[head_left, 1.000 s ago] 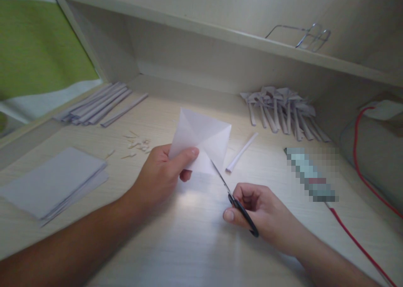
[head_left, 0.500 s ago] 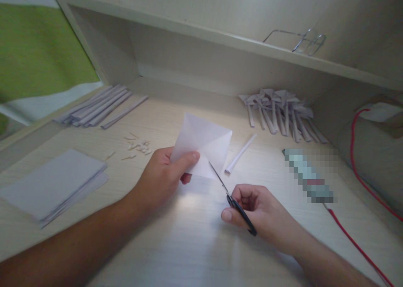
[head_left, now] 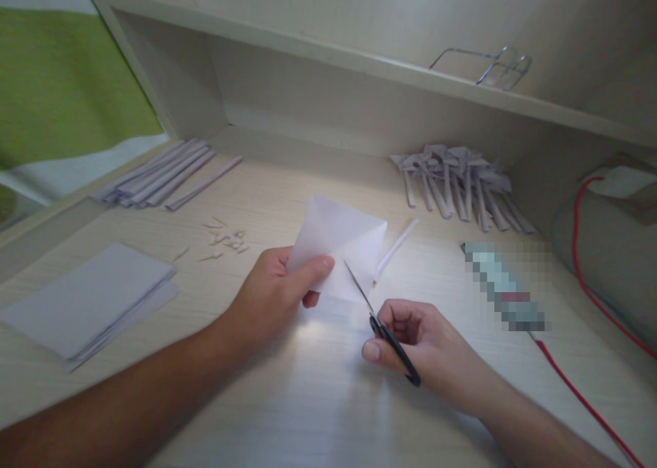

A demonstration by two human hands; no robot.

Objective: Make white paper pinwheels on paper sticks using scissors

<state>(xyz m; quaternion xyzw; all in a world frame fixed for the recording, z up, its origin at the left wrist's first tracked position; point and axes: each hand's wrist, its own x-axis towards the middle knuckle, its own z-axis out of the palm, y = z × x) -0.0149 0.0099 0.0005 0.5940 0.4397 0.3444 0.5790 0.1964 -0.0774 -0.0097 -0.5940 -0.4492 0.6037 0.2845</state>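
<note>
My left hand (head_left: pixel 292 283) pinches a creased square of white paper (head_left: pixel 341 232) between thumb and fingers, held up above the desk. Fold lines run across the sheet. In my right hand (head_left: pixel 415 338) is a pair of scissors (head_left: pixel 393 352) with black handles, my fingers closed round them. Their blades point up and left, and lie over the lower right part of the paper. Behind the sheet's right edge, a single rolled paper stick (head_left: pixel 397 249) rests on the desk, partly covered.
At left sit a stack of white paper (head_left: pixel 97 297), rolled paper tubes (head_left: pixel 154 174) and small pale cotton-tipped pieces (head_left: pixel 228 239). Paper pinwheel-like shapes on sticks (head_left: pixel 454 180) lie back right. A blurred-out phone-like object (head_left: pixel 506 287) has a red cable (head_left: pixel 580 396). Wire-framed glasses (head_left: pixel 495 64) rest on the shelf (head_left: pixel 328 47).
My left hand has shifted the paper slightly right and down, toward the scissors, covering more of the rolled stick. My right hand and the scissors have barely moved.
</note>
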